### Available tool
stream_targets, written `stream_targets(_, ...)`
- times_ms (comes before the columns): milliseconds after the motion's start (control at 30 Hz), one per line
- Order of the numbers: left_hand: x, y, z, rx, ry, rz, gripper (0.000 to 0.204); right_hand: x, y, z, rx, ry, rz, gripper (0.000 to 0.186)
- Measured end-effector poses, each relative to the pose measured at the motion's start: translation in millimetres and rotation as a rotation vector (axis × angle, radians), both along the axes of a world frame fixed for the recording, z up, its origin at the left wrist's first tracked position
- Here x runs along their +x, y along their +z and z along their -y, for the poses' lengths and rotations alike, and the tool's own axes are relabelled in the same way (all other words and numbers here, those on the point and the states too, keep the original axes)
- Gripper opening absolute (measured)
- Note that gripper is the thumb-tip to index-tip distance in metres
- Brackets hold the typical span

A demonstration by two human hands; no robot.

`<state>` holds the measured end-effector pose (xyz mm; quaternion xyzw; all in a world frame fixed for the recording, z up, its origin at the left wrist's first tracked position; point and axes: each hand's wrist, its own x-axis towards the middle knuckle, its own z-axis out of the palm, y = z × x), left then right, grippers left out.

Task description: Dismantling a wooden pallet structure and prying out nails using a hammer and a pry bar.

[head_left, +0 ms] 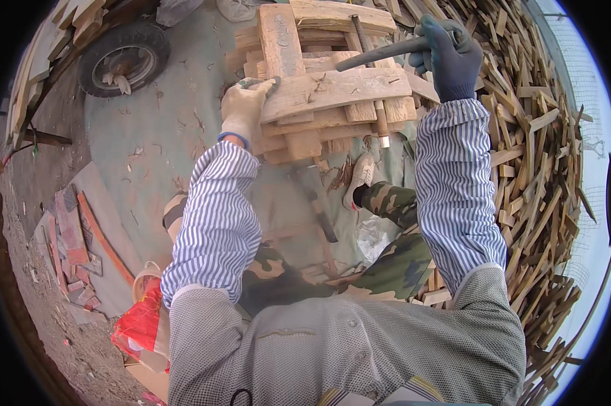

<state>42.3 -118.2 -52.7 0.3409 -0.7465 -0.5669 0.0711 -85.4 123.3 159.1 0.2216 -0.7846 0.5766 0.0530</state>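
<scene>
My left hand, in a whitish work glove, grips the left end of a pale wooden board on top of a wood stack. Raised over the stack's right side, my right hand in a dark blue glove is closed round a dark pry bar. That bar points left above the board without touching it, as far as I can tell. A second long tool, dark with a brown lower part and pale tip, lies along the stack's right side, partly covered by the board.
A big pile of split wood fills the right. Far left stands a rubber-tyred wheel. Near my legs lies a dark-handled tool, its head unclear. Red-brown scraps and a red bag are at lower left.
</scene>
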Motion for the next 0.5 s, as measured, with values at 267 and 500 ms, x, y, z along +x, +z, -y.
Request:
stream_targets(267, -7, -15, 6, -0.15, -0.006, -0.008, 0.048, 21, -19, -23, -0.094, -0.091, 0.043, 0.023)
stream_targets(500, -4, -7, 3, -0.04, 0.013, 0.047, 0.048, 13, 1, -3, 0.0, -0.05, 0.037, 0.022)
